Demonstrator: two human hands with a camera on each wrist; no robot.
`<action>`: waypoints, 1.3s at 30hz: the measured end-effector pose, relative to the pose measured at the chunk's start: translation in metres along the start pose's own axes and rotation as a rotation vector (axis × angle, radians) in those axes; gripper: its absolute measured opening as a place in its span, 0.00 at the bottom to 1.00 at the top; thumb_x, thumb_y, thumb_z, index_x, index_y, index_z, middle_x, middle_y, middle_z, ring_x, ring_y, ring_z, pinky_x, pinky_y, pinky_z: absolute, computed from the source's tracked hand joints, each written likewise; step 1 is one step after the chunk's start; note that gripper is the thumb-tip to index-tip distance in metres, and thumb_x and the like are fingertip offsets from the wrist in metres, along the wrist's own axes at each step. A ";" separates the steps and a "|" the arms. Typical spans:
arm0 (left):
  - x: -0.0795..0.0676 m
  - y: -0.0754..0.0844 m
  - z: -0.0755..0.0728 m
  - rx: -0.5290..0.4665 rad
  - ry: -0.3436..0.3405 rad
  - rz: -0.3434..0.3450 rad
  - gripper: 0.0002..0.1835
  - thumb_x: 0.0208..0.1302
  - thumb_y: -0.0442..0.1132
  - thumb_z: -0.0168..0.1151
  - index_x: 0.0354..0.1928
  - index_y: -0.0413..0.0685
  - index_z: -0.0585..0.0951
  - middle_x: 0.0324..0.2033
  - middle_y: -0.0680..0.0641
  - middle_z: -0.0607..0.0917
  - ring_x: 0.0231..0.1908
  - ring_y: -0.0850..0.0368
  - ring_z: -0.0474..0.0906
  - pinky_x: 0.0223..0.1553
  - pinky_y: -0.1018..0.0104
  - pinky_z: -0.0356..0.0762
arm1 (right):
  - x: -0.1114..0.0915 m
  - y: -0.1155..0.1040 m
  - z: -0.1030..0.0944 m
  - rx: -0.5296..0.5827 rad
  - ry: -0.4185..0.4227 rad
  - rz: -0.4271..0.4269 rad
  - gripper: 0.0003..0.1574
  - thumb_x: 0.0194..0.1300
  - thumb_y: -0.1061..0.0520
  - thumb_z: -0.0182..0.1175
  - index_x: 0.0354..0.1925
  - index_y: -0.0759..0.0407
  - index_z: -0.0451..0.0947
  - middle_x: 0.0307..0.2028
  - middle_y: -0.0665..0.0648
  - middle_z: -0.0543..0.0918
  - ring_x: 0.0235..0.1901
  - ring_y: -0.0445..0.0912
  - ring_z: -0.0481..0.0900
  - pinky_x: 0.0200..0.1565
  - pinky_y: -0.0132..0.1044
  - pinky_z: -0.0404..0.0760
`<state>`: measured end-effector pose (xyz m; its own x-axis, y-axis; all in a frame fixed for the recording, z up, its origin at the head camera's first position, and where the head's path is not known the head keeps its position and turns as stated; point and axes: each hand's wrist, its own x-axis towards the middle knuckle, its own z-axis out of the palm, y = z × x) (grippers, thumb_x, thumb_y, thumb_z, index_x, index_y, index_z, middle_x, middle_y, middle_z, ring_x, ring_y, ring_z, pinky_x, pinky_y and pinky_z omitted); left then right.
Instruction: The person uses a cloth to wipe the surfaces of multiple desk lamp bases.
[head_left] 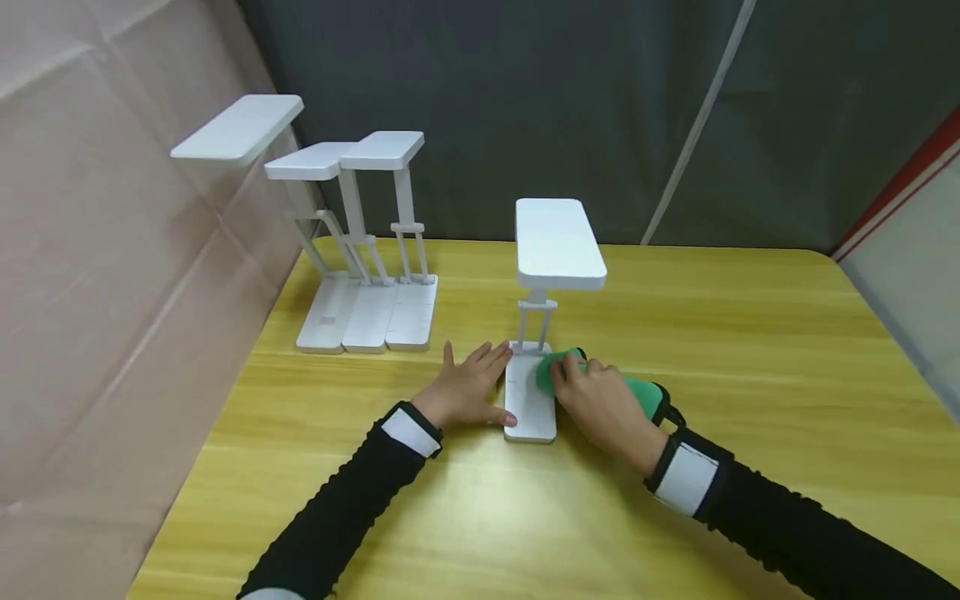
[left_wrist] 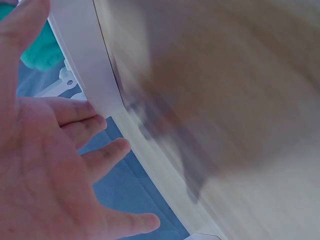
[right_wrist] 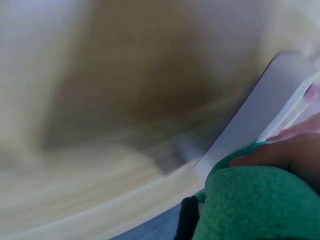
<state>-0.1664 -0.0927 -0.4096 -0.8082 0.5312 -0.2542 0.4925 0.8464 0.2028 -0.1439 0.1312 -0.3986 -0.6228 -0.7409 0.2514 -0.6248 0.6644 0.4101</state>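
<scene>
A white folding stand (head_left: 559,242), with a flat top panel on a jointed arm and a rectangular base, stands between my hands. Spread and mostly straight, the fingers of my left hand (head_left: 467,389) touch the left side of the base, as the left wrist view also shows. My right hand (head_left: 606,410) holds a green cloth (head_left: 647,395) with black edging, its fingers bent over it. The cloth's front end lies on the right part of the base. In the right wrist view the green cloth (right_wrist: 260,200) meets the base's side (right_wrist: 265,105).
Three similar white stands (head_left: 365,317) stand close side by side at the table's back left, their panels raised. A pale sheet (head_left: 112,275) borders the left of the wooden table (head_left: 750,350); a dark curtain (head_left: 480,100) hangs behind it.
</scene>
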 end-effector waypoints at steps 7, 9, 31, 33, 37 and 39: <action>0.001 0.000 -0.001 0.000 -0.005 0.003 0.56 0.53 0.70 0.59 0.75 0.47 0.49 0.74 0.51 0.46 0.72 0.50 0.42 0.60 0.27 0.34 | -0.023 -0.010 -0.017 0.015 0.010 -0.113 0.16 0.56 0.66 0.66 0.43 0.71 0.79 0.31 0.64 0.76 0.14 0.47 0.66 0.11 0.34 0.66; 0.001 0.000 -0.001 0.003 -0.009 0.001 0.56 0.53 0.70 0.59 0.75 0.47 0.49 0.74 0.51 0.46 0.72 0.50 0.42 0.60 0.27 0.34 | -0.028 -0.011 -0.024 0.032 0.001 -0.162 0.15 0.55 0.67 0.67 0.42 0.71 0.80 0.31 0.64 0.77 0.14 0.46 0.67 0.11 0.33 0.65; -0.001 0.000 -0.004 -0.016 -0.021 -0.004 0.68 0.38 0.75 0.65 0.75 0.48 0.47 0.74 0.51 0.47 0.72 0.51 0.42 0.59 0.26 0.30 | 0.053 -0.024 -0.019 -0.083 -0.126 -0.059 0.14 0.61 0.61 0.63 0.43 0.70 0.82 0.29 0.63 0.80 0.19 0.49 0.78 0.17 0.39 0.78; 0.000 0.000 -0.005 0.006 -0.015 -0.001 0.68 0.38 0.76 0.65 0.75 0.48 0.47 0.74 0.51 0.47 0.72 0.51 0.42 0.59 0.26 0.31 | 0.049 -0.026 -0.018 -0.108 -0.108 -0.103 0.14 0.60 0.63 0.63 0.43 0.71 0.81 0.30 0.64 0.79 0.19 0.50 0.77 0.18 0.40 0.78; 0.000 0.000 -0.005 0.048 -0.008 -0.002 0.68 0.38 0.77 0.64 0.75 0.48 0.47 0.74 0.50 0.47 0.72 0.51 0.43 0.60 0.26 0.34 | 0.036 -0.025 -0.022 -0.176 -0.052 -0.220 0.13 0.58 0.62 0.65 0.41 0.68 0.82 0.31 0.63 0.79 0.16 0.49 0.74 0.16 0.36 0.76; 0.000 0.001 -0.004 0.049 -0.011 -0.003 0.68 0.38 0.76 0.64 0.75 0.47 0.47 0.74 0.50 0.47 0.72 0.50 0.44 0.60 0.26 0.34 | 0.028 -0.025 -0.024 -0.183 -0.022 -0.277 0.11 0.58 0.61 0.65 0.39 0.67 0.82 0.30 0.62 0.78 0.14 0.47 0.72 0.14 0.34 0.71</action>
<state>-0.1676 -0.0922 -0.4055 -0.8063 0.5289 -0.2650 0.5056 0.8487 0.1554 -0.1345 0.0913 -0.3802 -0.4527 -0.8871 0.0900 -0.6780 0.4080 0.6114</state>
